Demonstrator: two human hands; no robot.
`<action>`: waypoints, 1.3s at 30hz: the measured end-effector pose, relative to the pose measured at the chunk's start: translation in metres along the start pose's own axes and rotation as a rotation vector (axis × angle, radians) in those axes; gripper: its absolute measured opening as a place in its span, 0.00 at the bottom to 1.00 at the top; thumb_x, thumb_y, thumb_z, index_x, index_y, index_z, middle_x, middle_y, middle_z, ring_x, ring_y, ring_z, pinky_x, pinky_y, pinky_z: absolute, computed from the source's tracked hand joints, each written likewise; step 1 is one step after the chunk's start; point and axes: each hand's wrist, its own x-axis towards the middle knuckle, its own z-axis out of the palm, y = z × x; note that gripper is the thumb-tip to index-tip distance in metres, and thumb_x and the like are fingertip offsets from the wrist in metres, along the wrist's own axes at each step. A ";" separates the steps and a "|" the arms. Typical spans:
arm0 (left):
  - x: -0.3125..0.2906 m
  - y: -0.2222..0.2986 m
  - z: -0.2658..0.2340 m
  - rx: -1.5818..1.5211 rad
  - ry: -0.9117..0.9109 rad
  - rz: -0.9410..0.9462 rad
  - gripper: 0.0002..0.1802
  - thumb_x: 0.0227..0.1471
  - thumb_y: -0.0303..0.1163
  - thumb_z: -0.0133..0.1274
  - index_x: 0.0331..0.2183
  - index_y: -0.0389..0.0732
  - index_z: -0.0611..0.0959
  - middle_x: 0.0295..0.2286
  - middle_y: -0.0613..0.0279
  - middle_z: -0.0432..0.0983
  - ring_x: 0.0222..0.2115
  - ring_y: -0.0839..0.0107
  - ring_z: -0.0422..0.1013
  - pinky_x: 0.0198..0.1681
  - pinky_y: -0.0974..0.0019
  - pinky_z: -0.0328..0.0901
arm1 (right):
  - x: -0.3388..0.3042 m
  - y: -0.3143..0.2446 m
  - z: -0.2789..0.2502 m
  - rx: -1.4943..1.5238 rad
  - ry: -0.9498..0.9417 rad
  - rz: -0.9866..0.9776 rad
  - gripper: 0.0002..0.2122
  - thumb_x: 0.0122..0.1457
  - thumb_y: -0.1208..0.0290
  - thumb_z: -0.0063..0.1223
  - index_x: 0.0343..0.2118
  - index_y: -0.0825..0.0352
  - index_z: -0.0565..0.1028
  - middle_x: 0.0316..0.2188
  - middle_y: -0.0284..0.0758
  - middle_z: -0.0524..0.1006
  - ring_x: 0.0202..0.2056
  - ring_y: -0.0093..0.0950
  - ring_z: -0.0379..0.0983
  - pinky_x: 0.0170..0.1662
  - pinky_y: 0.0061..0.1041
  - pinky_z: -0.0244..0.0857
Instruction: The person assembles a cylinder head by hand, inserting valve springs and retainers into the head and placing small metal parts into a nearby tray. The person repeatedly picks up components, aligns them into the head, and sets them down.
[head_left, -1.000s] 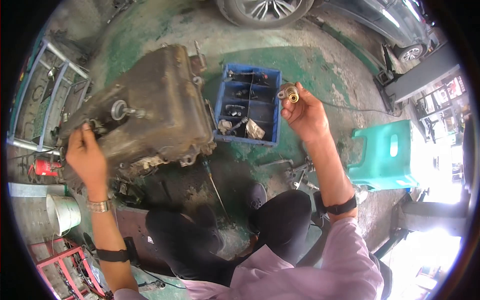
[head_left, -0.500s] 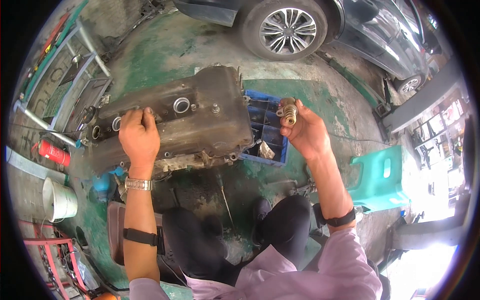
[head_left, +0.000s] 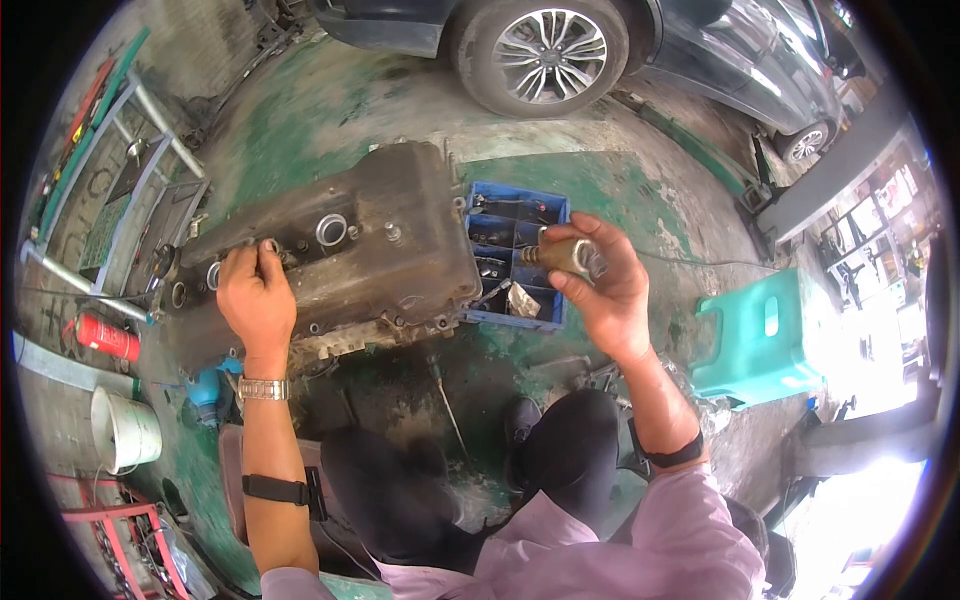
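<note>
A brown, dirty engine (head_left: 400, 235) with round openings along its top lies in front of me. My left hand (head_left: 257, 295) is closed, its fingers bent over the engine top beside one round opening (head_left: 331, 230); whatever they hold, if anything, is hidden. To the right of the engine, my right hand (head_left: 610, 295) grips a brass-coloured cylindrical metal part (head_left: 563, 254) between thumb and fingers. Its narrower ridged end points left, toward the engine. Behind and below that part stands a blue divided tray (head_left: 548, 322) with small metal pieces in its compartments.
A screwdriver-like tool (head_left: 440, 385) sticks out below the engine. At the right is a turquoise plastic stool (head_left: 745, 345). A car (head_left: 390, 25) stands beyond the engine. On the left are a fire extinguisher (head_left: 107, 337), a white bucket (head_left: 127, 430) and a metal rack (head_left: 165, 135).
The metal part has turned in my right hand: its ridged end, earlier facing me, now points left. The engine, tray and left hand appear shifted slightly left as the view moved.
</note>
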 end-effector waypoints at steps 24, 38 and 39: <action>-0.001 -0.002 0.000 0.031 -0.027 -0.005 0.12 0.56 0.28 0.55 0.23 0.32 0.77 0.22 0.51 0.72 0.25 0.52 0.67 0.30 0.54 0.61 | -0.019 -0.017 0.013 0.397 0.037 0.103 0.29 0.55 0.81 0.64 0.60 0.71 0.66 0.48 0.43 0.78 0.47 0.30 0.77 0.50 0.29 0.74; 0.000 -0.001 0.002 0.010 0.019 0.022 0.12 0.55 0.28 0.56 0.23 0.32 0.77 0.22 0.50 0.71 0.24 0.49 0.67 0.29 0.53 0.61 | -0.016 -0.026 0.021 0.475 0.040 0.268 0.30 0.55 0.69 0.68 0.59 0.72 0.67 0.42 0.41 0.80 0.41 0.28 0.79 0.41 0.27 0.75; 0.000 -0.001 0.002 0.009 0.016 0.019 0.12 0.55 0.28 0.56 0.23 0.32 0.76 0.21 0.50 0.71 0.24 0.49 0.67 0.29 0.52 0.61 | -0.015 -0.027 0.021 0.555 0.043 0.301 0.31 0.55 0.67 0.68 0.59 0.71 0.67 0.42 0.41 0.80 0.40 0.28 0.79 0.39 0.27 0.76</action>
